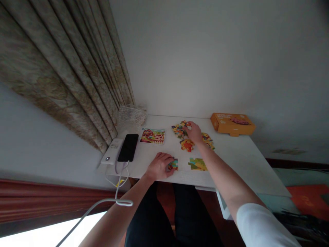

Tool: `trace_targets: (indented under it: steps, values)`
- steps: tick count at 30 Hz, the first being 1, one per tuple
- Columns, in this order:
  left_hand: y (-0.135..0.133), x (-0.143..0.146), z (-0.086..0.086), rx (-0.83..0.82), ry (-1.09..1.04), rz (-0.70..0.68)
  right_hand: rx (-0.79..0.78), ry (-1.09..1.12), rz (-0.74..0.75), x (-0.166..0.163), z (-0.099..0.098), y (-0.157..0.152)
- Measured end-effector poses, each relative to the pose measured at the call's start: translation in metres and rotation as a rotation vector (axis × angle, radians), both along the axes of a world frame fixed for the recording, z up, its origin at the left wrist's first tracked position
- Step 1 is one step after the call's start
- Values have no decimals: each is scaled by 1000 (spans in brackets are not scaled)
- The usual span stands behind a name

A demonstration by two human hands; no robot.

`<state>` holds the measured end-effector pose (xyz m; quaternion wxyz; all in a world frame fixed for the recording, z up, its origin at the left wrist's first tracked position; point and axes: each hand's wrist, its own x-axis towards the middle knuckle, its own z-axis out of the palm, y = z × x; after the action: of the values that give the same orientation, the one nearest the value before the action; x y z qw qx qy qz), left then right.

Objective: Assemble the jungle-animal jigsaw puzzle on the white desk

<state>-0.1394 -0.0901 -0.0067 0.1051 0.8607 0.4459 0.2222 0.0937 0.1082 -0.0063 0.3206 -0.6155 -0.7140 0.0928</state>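
Near the table's front edge, my left hand [159, 166] has its thumb and fingers closed around the edges of a blue, green and red jigsaw puzzle piece [174, 164], which lies on the table. Farther back, my right hand [194, 132] is at a heap of mixed jigsaw pieces [179, 129], fingertips bent and pinching a small piece there; the hand partly covers it. An orange-red group of pieces [187, 145] lies just below that hand. More yellow pieces [207, 140] show beyond my right wrist. Joined green-yellow pieces [196, 164] lie partly behind my right forearm.
A farm picture card [153, 136] lies on the white table [231, 161]. To its left are a black phone [128, 147] with a white cable [119, 192] and a white power bank [112, 151]. Clear crumpled plastic [132, 115] sits by the curtain [77, 68]. An orange box [232, 124] stands back right.
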Motion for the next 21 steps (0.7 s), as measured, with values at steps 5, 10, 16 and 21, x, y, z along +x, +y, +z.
trace_targets:
  steps: [5, 10, 16, 21]
  values:
    - [0, 0, 1, 18, -8, -2, 144, 80, -55, 65, -7, -22]
    - [1, 1, 4, 17, 4, -9, 153, 189, -70, 120, -25, -68]
    - [0, 2, 7, 40, 21, -13, 58, 373, -155, 130, -42, -91]
    - [-1, 2, 6, 63, 28, -4, 79, 318, -75, 126, -43, -92]
